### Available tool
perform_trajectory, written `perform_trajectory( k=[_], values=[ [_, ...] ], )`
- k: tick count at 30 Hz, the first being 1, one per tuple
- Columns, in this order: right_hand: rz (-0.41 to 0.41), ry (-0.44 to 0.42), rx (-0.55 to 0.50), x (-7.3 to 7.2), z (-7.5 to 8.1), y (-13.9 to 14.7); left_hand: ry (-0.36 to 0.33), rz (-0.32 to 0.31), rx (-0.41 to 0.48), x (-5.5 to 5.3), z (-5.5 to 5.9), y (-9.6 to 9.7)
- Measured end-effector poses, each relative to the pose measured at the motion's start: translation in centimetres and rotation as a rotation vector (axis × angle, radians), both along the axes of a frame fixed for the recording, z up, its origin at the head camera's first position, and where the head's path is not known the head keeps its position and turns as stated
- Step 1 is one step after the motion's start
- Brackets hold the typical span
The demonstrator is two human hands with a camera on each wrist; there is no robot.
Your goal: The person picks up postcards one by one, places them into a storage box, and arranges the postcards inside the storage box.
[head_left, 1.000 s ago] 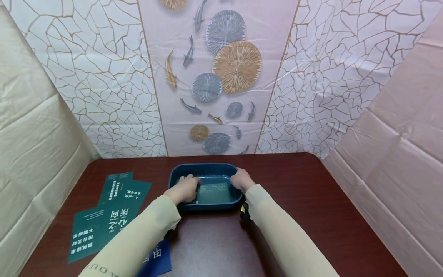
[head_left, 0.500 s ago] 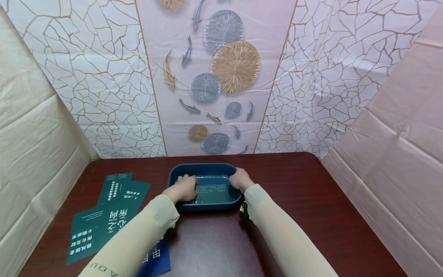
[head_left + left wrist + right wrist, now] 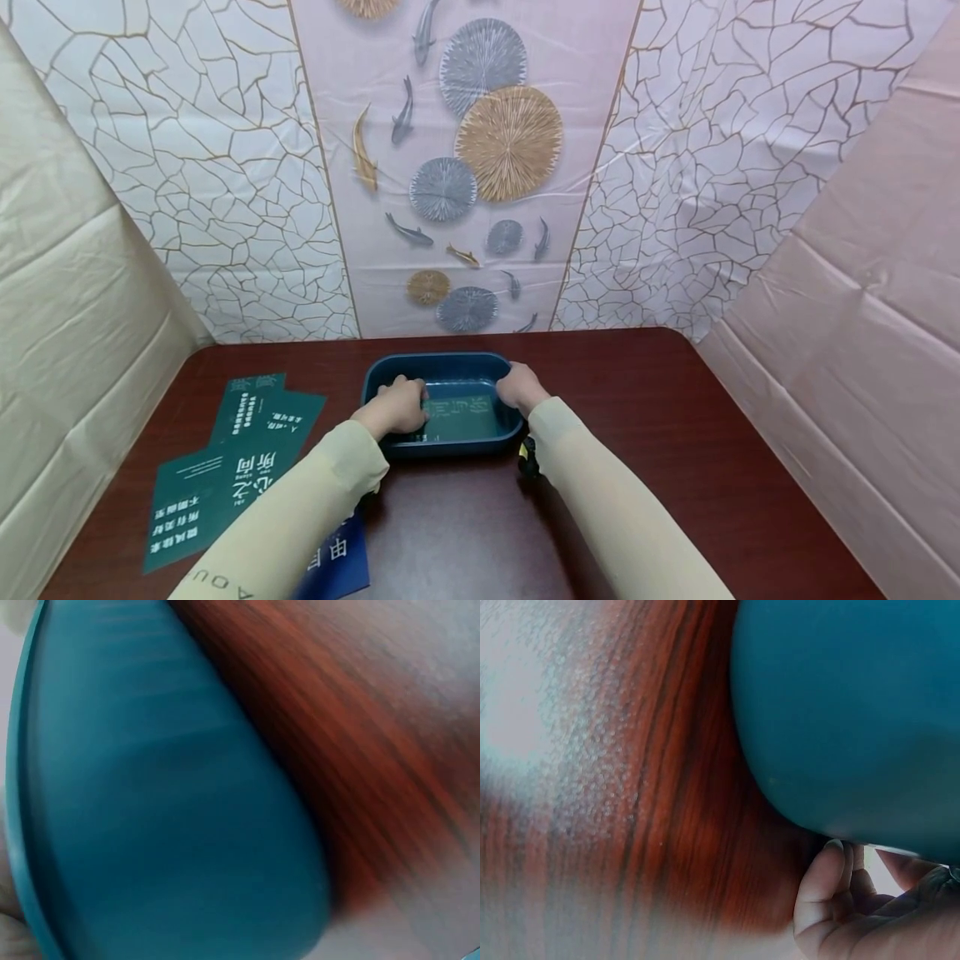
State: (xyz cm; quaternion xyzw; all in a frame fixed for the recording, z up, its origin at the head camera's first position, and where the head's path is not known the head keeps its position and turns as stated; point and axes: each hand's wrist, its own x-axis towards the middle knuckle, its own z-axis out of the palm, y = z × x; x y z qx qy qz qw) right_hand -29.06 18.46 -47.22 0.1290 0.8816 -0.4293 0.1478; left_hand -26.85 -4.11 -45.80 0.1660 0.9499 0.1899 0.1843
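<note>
A dark blue plastic tray (image 3: 435, 448) sits on the table, rounded at the corners. Inside it lies a green card (image 3: 461, 421) with pale lettering. My left hand (image 3: 396, 406) reaches over the tray's left side, its bent fingers at the card's left edge, overlapping it. The thumb's hold on the card is mostly hidden. On the right side, my right hand (image 3: 521, 388) grips the tray's rim; in the right wrist view, its curled fingers (image 3: 821, 889) show against the tray's outer wall (image 3: 840, 712). The left wrist view is filled mainly by the tray's outside (image 3: 172, 787).
Several green printed cards (image 3: 225, 479) overlap on the left of the brown table (image 3: 637, 433). A blue card (image 3: 341, 558) lies partly under the left sleeve (image 3: 300, 517). A patterned cloth (image 3: 465, 183) hangs behind the table, with pale cloth walls at both sides.
The left hand's fingers have drawn closer together. The lettering on the card in the tray shows more clearly and the card has shifted slightly. The right hand stays at the rim.
</note>
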Motion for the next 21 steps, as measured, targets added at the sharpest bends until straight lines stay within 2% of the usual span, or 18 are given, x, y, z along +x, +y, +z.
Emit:
perform_trajectory(
  k=[5,14,21],
  values=[
    [0.008,0.006,-0.002,0.08,0.0,0.04,0.023,0.001,-0.009,-0.03,0.3,0.1],
    [0.001,0.001,-0.005,0.01,0.11,0.09,0.063,-0.026,-0.035,-0.02,0.19,0.2],
    [0.002,-0.002,-0.011,-0.05,-0.06,0.09,0.048,-0.038,-0.068,0.36,0.49,0.28]
  ],
)
